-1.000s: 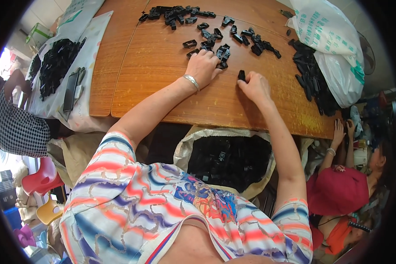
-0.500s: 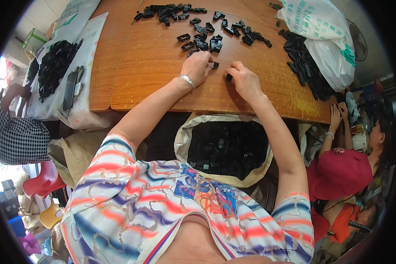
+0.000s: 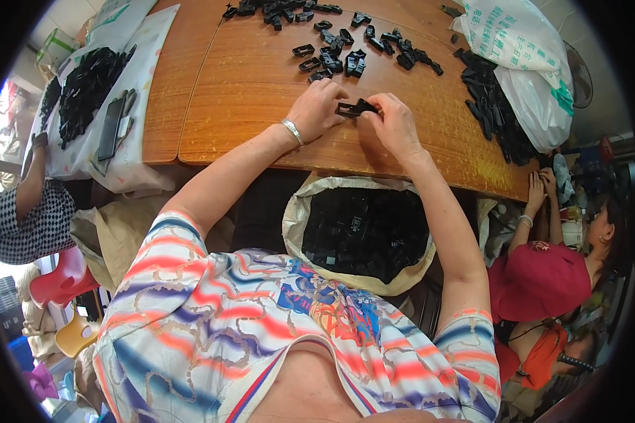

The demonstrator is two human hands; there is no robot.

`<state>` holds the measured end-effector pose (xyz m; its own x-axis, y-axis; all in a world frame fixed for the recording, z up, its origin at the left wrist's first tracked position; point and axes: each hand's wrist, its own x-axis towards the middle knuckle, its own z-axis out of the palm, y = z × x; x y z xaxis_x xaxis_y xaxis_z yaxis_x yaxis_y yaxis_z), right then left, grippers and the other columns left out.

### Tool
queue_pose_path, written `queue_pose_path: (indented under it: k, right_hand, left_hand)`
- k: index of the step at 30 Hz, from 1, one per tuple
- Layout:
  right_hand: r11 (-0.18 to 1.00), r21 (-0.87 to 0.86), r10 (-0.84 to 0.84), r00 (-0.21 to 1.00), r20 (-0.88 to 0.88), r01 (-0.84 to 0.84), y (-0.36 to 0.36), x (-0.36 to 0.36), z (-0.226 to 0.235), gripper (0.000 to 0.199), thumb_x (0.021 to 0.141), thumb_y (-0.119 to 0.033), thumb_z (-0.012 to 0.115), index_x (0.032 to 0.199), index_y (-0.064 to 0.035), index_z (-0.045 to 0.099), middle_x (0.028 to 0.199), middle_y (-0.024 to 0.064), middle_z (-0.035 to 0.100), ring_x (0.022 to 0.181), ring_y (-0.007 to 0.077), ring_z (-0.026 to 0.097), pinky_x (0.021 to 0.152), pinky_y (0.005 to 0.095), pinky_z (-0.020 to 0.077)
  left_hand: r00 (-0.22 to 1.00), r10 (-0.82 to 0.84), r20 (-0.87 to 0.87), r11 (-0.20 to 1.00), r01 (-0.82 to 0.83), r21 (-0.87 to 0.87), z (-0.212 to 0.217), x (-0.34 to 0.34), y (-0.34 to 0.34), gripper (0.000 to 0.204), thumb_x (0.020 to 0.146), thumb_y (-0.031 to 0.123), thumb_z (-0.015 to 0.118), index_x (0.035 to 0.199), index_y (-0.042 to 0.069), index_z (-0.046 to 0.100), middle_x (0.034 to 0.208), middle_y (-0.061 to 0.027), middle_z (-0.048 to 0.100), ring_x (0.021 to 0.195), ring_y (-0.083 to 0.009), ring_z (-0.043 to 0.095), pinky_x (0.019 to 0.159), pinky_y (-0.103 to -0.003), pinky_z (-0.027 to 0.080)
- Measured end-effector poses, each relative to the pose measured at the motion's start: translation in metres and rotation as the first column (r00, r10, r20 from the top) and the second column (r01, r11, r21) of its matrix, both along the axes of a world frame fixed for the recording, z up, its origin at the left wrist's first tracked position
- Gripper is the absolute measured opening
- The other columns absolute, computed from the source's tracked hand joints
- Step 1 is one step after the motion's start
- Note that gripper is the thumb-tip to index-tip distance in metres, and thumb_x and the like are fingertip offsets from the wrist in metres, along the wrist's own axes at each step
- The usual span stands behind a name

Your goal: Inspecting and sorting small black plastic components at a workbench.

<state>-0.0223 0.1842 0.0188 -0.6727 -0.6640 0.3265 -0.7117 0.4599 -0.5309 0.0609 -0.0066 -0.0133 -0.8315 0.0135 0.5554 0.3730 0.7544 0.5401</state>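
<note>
Above the near part of the brown wooden table (image 3: 240,113), my left hand (image 3: 317,111) pinches a small hollow black plastic piece (image 3: 346,110). My right hand (image 3: 396,127) has its thumb and fingers closed on another black plastic piece (image 3: 365,105). The two pieces meet, touching or overlapping, between my fingertips; how they fit together is too small to tell. Just beyond my hands lie several loose black plastic pieces (image 3: 333,59), some with open rectangular frames. More are heaped near the table's far edge.
An open sack (image 3: 294,225) full of black pieces stands below the table edge. At the left, a plastic-covered surface bears a black heap (image 3: 85,102) and a phone (image 3: 111,128). Black strips (image 3: 490,116) lie by a white bag (image 3: 525,46) at right. People sit on both sides.
My hands have come closer together, and the pieces they hold now meet between them. A half second ago the hands were apart. The whole view has shifted slightly.
</note>
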Motion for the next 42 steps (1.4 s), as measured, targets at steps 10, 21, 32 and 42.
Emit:
queue_pose_path:
  k: [10,21,32,42]
  right_hand:
    - [0.991,0.104,0.101,0.985,-0.143,-0.086,-0.022,0.005,-0.005,0.016,0.078,-0.011,0.071,0.093,-0.0067,0.067,0.091,0.0122,0.060,0.083,0.0346,0.062,0.073,0.0422,0.0514]
    - [0.984,0.158,0.124,0.955,-0.269,-0.084,-0.003,0.013,-0.009,0.023,0.079,-0.012,0.069,0.101,-0.0082,0.068,0.091,0.0130,0.060,0.080,0.0348,0.062,0.071,0.0423,0.0521]
    - [0.908,0.286,0.262,0.948,0.183,-0.306,0.099,0.106,0.016,0.023,0.075,-0.016,0.077,0.094,-0.0048,0.070,0.087,0.0118,0.065,0.079,0.0318,0.064,0.070,0.0376,0.0522]
    - [0.935,0.205,-0.219,0.925,-0.309,0.290,0.016,-0.125,0.005,0.019,0.083,-0.011,0.068,0.101,-0.0106,0.070,0.108,0.0152,0.061,0.092,0.0357,0.064,0.079,0.0439,0.0525]
  left_hand:
    - [0.985,0.108,0.133,0.994,-0.102,-0.047,-0.013,-0.007,-0.003,0.024,0.072,0.016,0.077,0.091,0.005,0.067,0.099,-0.0118,0.058,0.101,-0.0320,0.052,0.089,-0.039,0.046]
    - [0.980,-0.054,0.189,0.998,0.047,0.042,-0.012,-0.010,-0.009,0.021,0.077,0.019,0.074,0.089,0.004,0.067,0.098,-0.0120,0.060,0.096,-0.0306,0.054,0.086,-0.038,0.046]
    - [0.904,0.387,0.182,0.880,-0.304,-0.365,0.009,-0.050,-0.030,0.021,0.080,0.019,0.072,0.091,0.003,0.063,0.103,-0.0155,0.058,0.103,-0.0315,0.056,0.087,-0.039,0.049]
    - [0.964,-0.029,0.265,0.889,-0.096,0.448,-0.004,-0.017,-0.001,0.026,0.079,0.003,0.071,0.103,0.002,0.060,0.098,-0.0107,0.063,0.083,-0.0209,0.062,0.077,-0.033,0.053]
